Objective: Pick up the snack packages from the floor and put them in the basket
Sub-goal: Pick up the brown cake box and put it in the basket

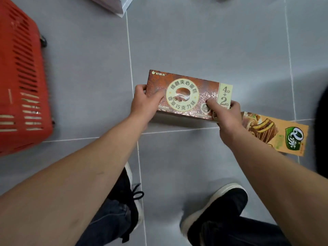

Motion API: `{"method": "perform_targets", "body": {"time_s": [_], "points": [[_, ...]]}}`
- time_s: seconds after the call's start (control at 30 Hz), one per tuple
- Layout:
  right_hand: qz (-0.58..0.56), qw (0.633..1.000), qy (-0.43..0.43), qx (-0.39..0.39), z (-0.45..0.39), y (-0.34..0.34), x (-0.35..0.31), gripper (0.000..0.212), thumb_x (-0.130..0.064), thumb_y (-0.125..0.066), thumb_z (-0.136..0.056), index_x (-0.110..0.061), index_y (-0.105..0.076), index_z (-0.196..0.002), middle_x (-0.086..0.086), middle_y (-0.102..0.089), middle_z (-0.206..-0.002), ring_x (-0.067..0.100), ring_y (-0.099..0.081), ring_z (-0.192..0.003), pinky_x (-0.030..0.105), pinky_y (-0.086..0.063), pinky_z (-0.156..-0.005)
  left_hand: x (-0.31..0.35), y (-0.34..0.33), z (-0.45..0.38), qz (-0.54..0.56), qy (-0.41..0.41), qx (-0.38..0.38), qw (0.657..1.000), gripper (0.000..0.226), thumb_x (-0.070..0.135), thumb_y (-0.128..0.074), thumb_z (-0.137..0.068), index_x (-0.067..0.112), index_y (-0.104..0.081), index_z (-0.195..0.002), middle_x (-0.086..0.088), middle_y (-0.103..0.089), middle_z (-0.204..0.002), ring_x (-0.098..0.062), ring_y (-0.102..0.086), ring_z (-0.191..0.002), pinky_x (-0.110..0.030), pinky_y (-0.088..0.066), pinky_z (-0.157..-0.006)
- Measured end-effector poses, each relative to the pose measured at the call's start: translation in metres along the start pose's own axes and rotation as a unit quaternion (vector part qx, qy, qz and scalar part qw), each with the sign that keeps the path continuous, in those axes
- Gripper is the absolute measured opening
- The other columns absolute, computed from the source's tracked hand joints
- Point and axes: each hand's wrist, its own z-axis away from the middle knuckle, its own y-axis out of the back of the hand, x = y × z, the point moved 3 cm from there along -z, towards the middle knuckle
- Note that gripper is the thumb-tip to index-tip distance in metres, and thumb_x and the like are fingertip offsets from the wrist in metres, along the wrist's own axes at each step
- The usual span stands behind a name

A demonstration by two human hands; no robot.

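Looking straight down from head height, the view takes in a floor of large grey tiles with thin pale grout lines. Both hands grip a brown box of chocolate cakes, held above the floor with its printed top facing up. The left hand clamps the box's left end, thumb on top. The right hand clamps the near right corner, thumb pressed on the top face. Just right of that hand, an orange box of cakes lies flat on the floor, partly hidden by the wrist. A red basket with slotted sides stands at the left edge, well apart from both boxes. Two black shoes with white soles stand on the tiles below the bare forearms. Something pale and pinkish sits at the top edge, too cropped to identify.
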Motion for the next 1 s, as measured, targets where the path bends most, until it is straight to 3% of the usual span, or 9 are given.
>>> {"method": "perform_targets", "body": {"time_s": [0.27, 0.5, 0.63, 0.73, 0.83, 0.93, 1.0], "points": [[0.014, 1.0, -0.004, -0.007, 0.145, 0.001, -0.097, 0.061, -0.031, -0.081, -0.078, -0.021, -0.042, -0.124, -0.006, -0.065, -0.107, 0.01, -0.065, -0.096, 0.029, -0.05, -0.084, 0.092, 0.102, 0.104, -0.03, 0.009, -0.01, 0.999, 0.05, 0.043, -0.068, -0.078, 0.024, -0.047, -0.119, 0.007, -0.064, -0.105, -0.011, -0.064, -0.096, -0.033, -0.053, -0.087], [0.03, 0.999, 0.021, -0.015, 0.263, -0.003, -0.196, 0.067, -0.04, -0.083, -0.07, -0.023, -0.043, -0.121, -0.004, -0.066, -0.106, 0.016, -0.066, -0.101, 0.041, -0.052, -0.097, 0.181, 0.197, 0.183, -0.049, -0.003, -0.019, 0.999, 0.048, 0.046, -0.067, -0.082, 0.023, -0.048, -0.12, 0.007, -0.065, -0.108, -0.01, -0.063, -0.098, -0.03, -0.049, -0.085], [0.05, 0.998, 0.03, -0.019, 0.314, -0.014, -0.243, 0.083, -0.052, -0.084, -0.053, -0.024, -0.046, -0.121, -0.004, -0.069, -0.105, 0.018, -0.068, -0.1, 0.045, -0.053, -0.095, 0.217, 0.245, 0.218, -0.057, 0.007, -0.025, 0.998, 0.047, 0.046, -0.068, -0.083, 0.023, -0.047, -0.119, 0.006, -0.065, -0.107, -0.008, -0.062, -0.093, -0.03, -0.049, -0.084], [0.053, 0.997, 0.047, -0.032, 0.348, -0.025, -0.271, 0.072, -0.042, -0.084, -0.067, -0.019, -0.047, -0.124, -0.003, -0.069, -0.104, 0.016, -0.068, -0.096, 0.042, -0.054, -0.094, 0.24, 0.281, 0.239, -0.047, 0.003, -0.012, 0.999, 0.048, 0.044, -0.069, -0.083, 0.022, -0.047, -0.119, 0.008, -0.066, -0.101, -0.007, -0.063, -0.09, -0.031, -0.051, -0.085], [0.058, 0.995, 0.073, -0.044, 0.37, -0.037, -0.289, 0.071, -0.04, -0.083, -0.068, -0.015, -0.048, -0.124, -0.002, -0.069, -0.107, 0.016, -0.069, -0.096, 0.037, -0.056, -0.09, 0.252, 0.307, 0.255, -0.032, -0.012, 0.005, 0.999, 0.049, 0.044, -0.071, -0.081, 0.021, -0.047, -0.118, 0.006, -0.065, -0.105, -0.007, -0.062, -0.091, -0.029, -0.05, -0.084], [0.053, 0.993, 0.094, -0.056, 0.393, -0.053, -0.303, 0.065, -0.034, -0.083, -0.073, -0.012, -0.047, -0.124, -0.001, -0.068, -0.108, 0.014, -0.069, -0.095, 0.033, -0.056, -0.086, 0.259, 0.335, 0.271, -0.013, -0.022, 0.023, 0.999, 0.06, 0.05, -0.072, -0.071, 0.02, -0.051, -0.118, 0.006, -0.066, -0.107, -0.013, -0.064, -0.1, -0.036, -0.051, -0.095], [0.052, 0.991, 0.103, -0.066, 0.41, -0.069, -0.309, 0.063, -0.031, -0.082, -0.075, -0.012, -0.046, -0.124, -0.001, -0.067, -0.108, 0.013, -0.068, -0.094, 0.03, -0.055, -0.082, 0.262, 0.36, 0.28, -0.005, -0.022, 0.034, 0.999, 0.057, 0.048, -0.072, -0.075, 0.02, -0.05, -0.12, 0.007, -0.065, -0.106, -0.013, -0.062, -0.1, -0.037, -0.05, -0.096]]}}
